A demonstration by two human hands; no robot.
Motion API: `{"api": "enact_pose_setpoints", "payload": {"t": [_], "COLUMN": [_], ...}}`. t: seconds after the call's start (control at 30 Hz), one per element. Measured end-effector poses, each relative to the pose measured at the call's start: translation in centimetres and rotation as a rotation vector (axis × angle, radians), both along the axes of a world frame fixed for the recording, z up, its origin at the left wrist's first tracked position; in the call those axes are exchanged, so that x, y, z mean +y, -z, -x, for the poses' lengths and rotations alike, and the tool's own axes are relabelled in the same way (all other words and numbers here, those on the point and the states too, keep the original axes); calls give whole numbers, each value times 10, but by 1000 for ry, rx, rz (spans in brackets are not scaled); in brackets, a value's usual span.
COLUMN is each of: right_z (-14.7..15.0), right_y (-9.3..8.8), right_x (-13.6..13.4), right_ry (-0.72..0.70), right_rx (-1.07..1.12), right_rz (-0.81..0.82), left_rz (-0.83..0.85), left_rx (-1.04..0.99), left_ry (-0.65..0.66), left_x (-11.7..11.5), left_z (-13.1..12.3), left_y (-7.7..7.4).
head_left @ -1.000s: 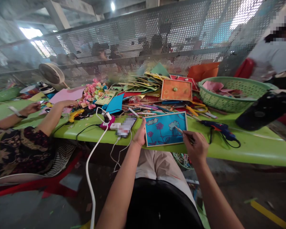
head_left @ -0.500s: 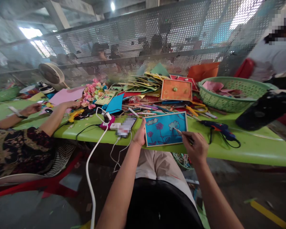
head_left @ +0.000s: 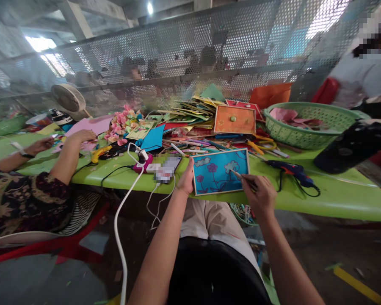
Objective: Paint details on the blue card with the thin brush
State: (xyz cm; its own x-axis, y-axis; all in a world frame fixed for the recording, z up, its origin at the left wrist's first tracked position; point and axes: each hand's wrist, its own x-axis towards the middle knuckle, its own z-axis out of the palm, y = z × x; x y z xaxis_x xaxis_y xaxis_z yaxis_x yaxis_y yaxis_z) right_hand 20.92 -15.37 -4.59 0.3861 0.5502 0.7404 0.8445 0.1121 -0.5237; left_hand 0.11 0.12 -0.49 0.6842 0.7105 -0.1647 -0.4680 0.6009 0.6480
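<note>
A blue framed picture [head_left: 220,171] with flowers and clouds lies at the near edge of the green table [head_left: 336,199]. My left hand [head_left: 186,180] grips its left edge, thumb on top. My right hand [head_left: 262,195] is closed round a thin stick-like tool [head_left: 241,176], whose tip touches the picture's right part near a cloud shape.
A blue glue gun [head_left: 294,171] lies right of the picture. A phone [head_left: 167,168] and white cables sit to the left. Behind are piled coloured cards [head_left: 235,119], pens, a green basket [head_left: 307,125]. A person's arms [head_left: 66,152] work at the left; another person stands far right.
My right hand has shifted the tool tip slightly left across the picture. The person at the left has drawn a hand back a little.
</note>
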Motion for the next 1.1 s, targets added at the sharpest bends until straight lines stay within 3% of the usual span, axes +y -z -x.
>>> {"api": "enact_pose_setpoints", "payload": {"t": [0.6, 1.1], "right_z": [2, 2], "right_y": [0, -2], "right_x": [-1, -3], "right_ry": [62, 17], "right_rx": [44, 21], "right_rz": [-36, -32], "left_rz": [30, 27], "left_rx": [38, 50], "left_ry": [-10, -18], "left_x": [-3, -1], "left_z": [0, 0], "left_y": [-7, -4]}}
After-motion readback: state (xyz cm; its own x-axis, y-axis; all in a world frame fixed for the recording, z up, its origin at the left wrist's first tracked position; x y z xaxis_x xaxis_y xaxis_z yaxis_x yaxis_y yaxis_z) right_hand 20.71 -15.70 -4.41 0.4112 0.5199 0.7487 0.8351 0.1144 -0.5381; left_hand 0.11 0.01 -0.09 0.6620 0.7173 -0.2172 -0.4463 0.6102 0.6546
